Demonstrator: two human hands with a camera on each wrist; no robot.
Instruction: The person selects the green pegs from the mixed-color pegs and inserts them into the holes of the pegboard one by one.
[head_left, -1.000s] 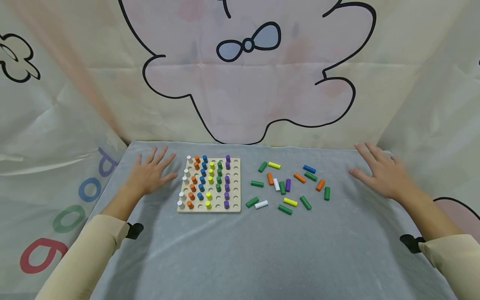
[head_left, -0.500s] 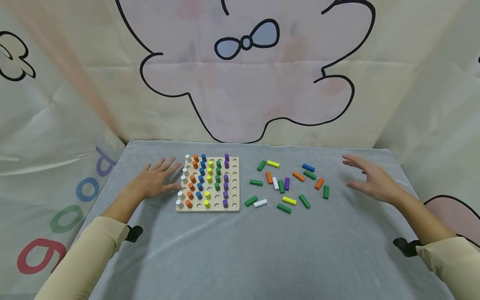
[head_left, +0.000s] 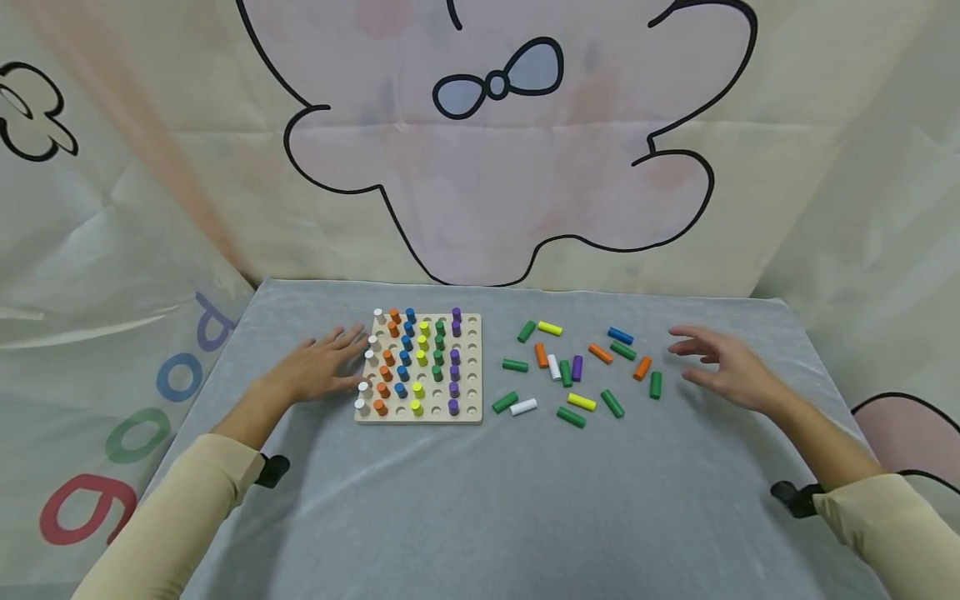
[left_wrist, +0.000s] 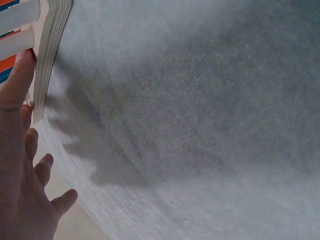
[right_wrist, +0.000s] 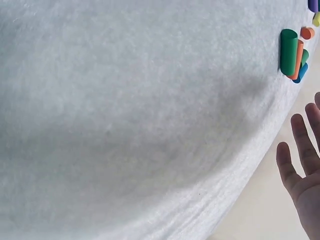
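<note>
Wooden peg board (head_left: pixel 418 368) sits left of centre on the worktop (head_left: pixel 480 500), left hand (head_left: pixel 318 371) flat against its edge, fingers spread. Right hand (head_left: pixel 723 371), fingers loosely spread and empty, hovers beside the loose pegs (head_left: pixel 573 371); picking one calls for a pinch.

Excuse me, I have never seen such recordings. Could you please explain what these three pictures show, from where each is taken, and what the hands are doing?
No machine is here: a person works with two bare hands. The big picture comes from a camera on the head; the other two come from cameras on the wrists, very near the grey cloth that covers the table.

On the cloth lies a wooden peg board with coloured pegs standing in its holes. To its right, loose pegs lie scattered.

The left hand lies flat beside the board, its fingers at the board's edge. The right hand is open, just right of the loose pegs. Neither hand holds anything.
</note>
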